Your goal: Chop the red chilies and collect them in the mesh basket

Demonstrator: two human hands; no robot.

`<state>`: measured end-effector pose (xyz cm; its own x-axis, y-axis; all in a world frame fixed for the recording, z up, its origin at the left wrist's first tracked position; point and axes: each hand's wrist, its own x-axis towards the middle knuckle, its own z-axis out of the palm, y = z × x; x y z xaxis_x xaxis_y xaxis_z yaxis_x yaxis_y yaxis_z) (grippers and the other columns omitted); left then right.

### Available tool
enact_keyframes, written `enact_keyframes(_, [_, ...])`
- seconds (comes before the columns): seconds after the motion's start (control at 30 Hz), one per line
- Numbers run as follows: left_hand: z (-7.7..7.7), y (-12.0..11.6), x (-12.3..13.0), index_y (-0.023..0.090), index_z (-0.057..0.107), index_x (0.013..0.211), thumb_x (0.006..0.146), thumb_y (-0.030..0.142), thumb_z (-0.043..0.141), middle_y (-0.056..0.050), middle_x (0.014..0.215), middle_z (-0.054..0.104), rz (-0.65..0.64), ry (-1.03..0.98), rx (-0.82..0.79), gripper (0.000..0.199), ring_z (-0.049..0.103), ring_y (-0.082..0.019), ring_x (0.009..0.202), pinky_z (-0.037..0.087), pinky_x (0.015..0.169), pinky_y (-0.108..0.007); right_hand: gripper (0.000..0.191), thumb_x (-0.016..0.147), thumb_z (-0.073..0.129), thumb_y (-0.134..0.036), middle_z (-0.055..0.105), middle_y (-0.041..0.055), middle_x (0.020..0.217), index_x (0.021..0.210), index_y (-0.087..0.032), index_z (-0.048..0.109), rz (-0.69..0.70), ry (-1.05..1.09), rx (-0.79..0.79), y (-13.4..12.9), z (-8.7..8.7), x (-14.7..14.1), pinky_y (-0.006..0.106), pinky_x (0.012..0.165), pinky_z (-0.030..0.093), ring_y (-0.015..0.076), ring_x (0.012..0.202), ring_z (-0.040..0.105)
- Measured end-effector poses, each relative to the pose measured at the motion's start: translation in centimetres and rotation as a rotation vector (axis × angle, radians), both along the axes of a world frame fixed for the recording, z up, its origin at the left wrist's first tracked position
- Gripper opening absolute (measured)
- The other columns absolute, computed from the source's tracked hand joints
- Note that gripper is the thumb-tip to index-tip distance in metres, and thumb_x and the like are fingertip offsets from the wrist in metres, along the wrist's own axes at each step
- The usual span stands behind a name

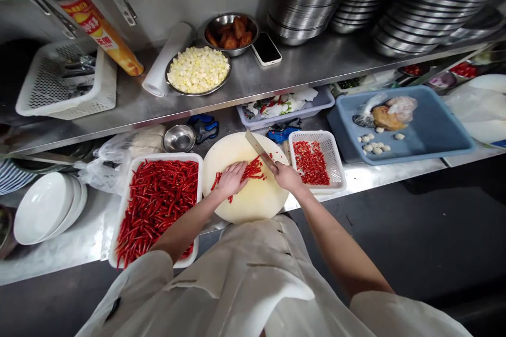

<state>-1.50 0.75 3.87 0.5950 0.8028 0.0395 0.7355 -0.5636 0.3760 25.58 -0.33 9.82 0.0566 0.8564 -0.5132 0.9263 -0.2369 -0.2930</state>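
Observation:
A round, pale cutting board (253,202) lies in front of me with a small bunch of red chili peppers (253,169) on it. My left hand (232,179) rests on the peppers, its fingers together and pressing them to the board. My right hand (286,176) grips the handle of a knife (256,146), whose broad blade points up and to the left across the board. To the left, a white basket (200,181) is heaped with whole red chilies (162,200). A smaller white basket (338,171) with chopped red chili (311,163) stands to the right.
A steel shelf (253,81) above the work counter holds a bowl of chopped pale pieces (198,70), a phone (266,49) and stacked steel bowls (308,0). A blue tub (430,131) stands right, white bowls (43,208) left. A small metal bowl (179,138) sits behind the chilies.

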Motion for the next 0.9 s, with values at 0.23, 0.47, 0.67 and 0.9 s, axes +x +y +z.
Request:
enact_keyframes(0.23, [-0.5, 2.7, 4.5, 0.021, 0.054, 0.151, 0.097, 0.044, 0.073, -0.016, 0.160, 0.052, -0.127, -0.078, -0.022, 0.061, 0.047, -0.033, 0.151, 0.043, 0.126, -0.050, 0.044, 0.115, 0.037, -0.045, 0.078, 0.0174, 0.125, 0.135, -0.019, 0.066, 0.022, -0.008, 0.034, 0.2, -0.1, -0.6, 0.032, 0.093, 0.049, 0.0293, 0.117, 0.073])
enact_keyframes(0.47, [-1.8, 3.2, 4.8, 0.020, 0.060, 0.139, 0.101, 0.035, 0.068, -0.013, 0.141, 0.062, -0.054, -0.146, -0.012, 0.041, 0.056, -0.030, 0.135, 0.053, 0.115, -0.046, 0.045, 0.115, 0.037, -0.047, 0.079, 0.0148, 0.122, 0.127, -0.022, 0.072, 0.031, -0.059, 0.028, -0.3, 1.8, 0.0, 0.031, 0.088, 0.050, 0.0283, 0.113, 0.075])
enact_keyframes(0.67, [-0.9, 3.6, 4.7, 0.022, 0.070, 0.116, 0.099, 0.030, 0.069, -0.010, 0.128, 0.064, -0.174, -0.136, 0.019, 0.018, 0.054, -0.030, 0.130, 0.054, 0.111, -0.045, 0.045, 0.114, 0.037, -0.046, 0.079, 0.0153, 0.122, 0.133, -0.021, 0.070, 0.096, -0.068, 0.045, 1.9, 2.2, -2.1, 0.032, 0.091, 0.051, 0.0292, 0.115, 0.074])
enact_keyframes(0.9, [-1.0, 3.7, 4.5, 0.020, 0.072, 0.112, 0.099, 0.028, 0.068, -0.011, 0.118, 0.067, -0.226, -0.149, 0.021, 0.016, 0.055, -0.030, 0.124, 0.055, 0.108, -0.044, 0.046, 0.115, 0.037, -0.045, 0.079, 0.0164, 0.124, 0.130, -0.020, 0.071, 0.122, -0.063, 0.018, 3.4, 2.3, -3.2, 0.032, 0.095, 0.051, 0.0287, 0.117, 0.074])
